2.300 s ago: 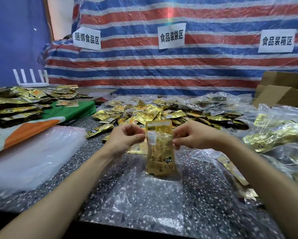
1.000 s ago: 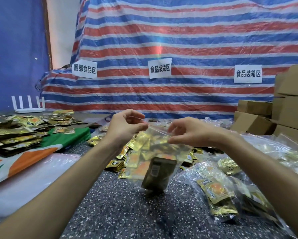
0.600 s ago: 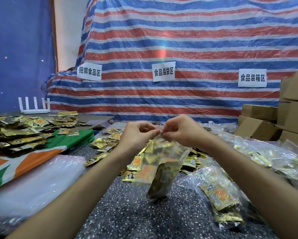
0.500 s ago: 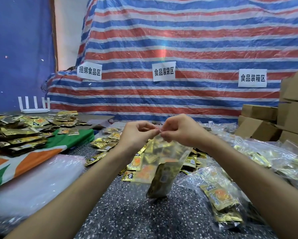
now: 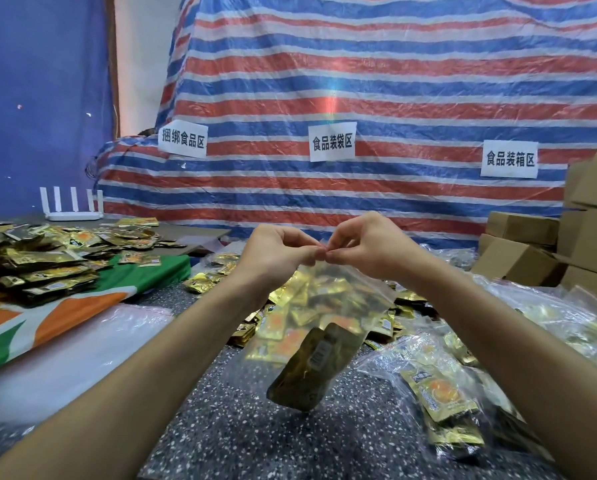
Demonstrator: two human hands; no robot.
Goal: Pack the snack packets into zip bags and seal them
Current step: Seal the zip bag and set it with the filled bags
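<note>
Head view: we pinch one clear zip bag point(image 5: 324, 299) by its top edge with our left hand point(image 5: 276, 258) and right hand point(image 5: 369, 251), one gold snack packet point(image 5: 311, 368) hanging inside above the speckled table point(image 5: 255, 431). Loose packets point(image 5: 203, 284) heap behind, filled bags point(image 5: 439, 386) lie right, and three paper signs point(image 5: 331, 142) hang beyond.

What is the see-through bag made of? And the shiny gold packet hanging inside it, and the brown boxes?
The zip bag looks like thin clear plastic film: things show through it and it wrinkles. The snack packet inside seems to be glossy foil-like plastic, gold with a soft sheen. The boxes look like plain matte brown cardboard, with folded edges.
</note>
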